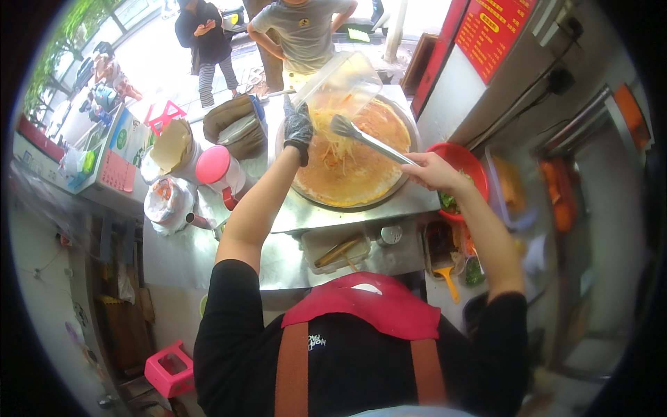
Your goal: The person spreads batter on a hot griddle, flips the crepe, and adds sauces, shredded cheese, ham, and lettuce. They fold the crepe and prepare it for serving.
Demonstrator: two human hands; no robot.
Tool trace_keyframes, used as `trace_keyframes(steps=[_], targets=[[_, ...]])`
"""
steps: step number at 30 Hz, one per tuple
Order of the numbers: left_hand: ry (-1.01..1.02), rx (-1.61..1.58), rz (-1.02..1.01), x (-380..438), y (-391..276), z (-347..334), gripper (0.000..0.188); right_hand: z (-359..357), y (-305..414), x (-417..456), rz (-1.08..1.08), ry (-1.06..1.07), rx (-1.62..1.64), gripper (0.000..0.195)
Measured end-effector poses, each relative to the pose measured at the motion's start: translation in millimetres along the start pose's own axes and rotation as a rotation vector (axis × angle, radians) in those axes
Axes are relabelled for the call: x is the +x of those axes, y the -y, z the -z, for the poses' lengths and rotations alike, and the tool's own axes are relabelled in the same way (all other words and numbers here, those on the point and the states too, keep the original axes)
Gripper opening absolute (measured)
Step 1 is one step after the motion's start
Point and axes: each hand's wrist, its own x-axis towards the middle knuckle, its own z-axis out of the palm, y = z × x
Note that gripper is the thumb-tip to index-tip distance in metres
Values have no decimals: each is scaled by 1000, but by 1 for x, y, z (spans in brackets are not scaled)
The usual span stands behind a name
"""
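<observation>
A large round crepe [359,180] with reddish sauce covers a round griddle [333,204] in front of me. In a dark glove, my left hand [298,127] grips a clear plastic container [346,78], tilted above the crepe's far side. Pale shreds with some orange strips [336,148] lie on the crepe below the container. My right hand [432,171] holds metal tongs [378,144] by the handle end; their tips are over the shreds, near the container's mouth.
Right of the griddle stand a red bowl [482,172] of greens and a sauce tray [437,242] with a yellow-handled brush [448,281]. To the left are a pink-lidded pitcher [213,164] and a paper-lined bin [237,117]. Two people [206,47] [299,36] stand beyond the counter.
</observation>
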Motion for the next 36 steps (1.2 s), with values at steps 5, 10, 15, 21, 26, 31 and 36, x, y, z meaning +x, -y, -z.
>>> trace_keyframes(steps=[5,10,15,21,26,31,36], targets=[[-132,62,85,15,-1,18,51,0,-6,-13,209,-356,-606,41],[-198,-148,160,36,38,26,58,3,-4,-14,147,-446,-792,40],[-214,-77,69,38,54,36,52,-15,15,-21,157,-355,-769,39],[-113,-500,232,4,29,49,54,13,15,-6,200,-520,-633,37],[-157,-1082,529,-53,9,75,57,21,32,50,115,-547,-651,38],[-143,-1235,578,-84,15,88,61,6,40,124,151,-551,-758,40],[-99,-1235,573,-94,28,103,56,1,44,120,206,-557,-703,43]])
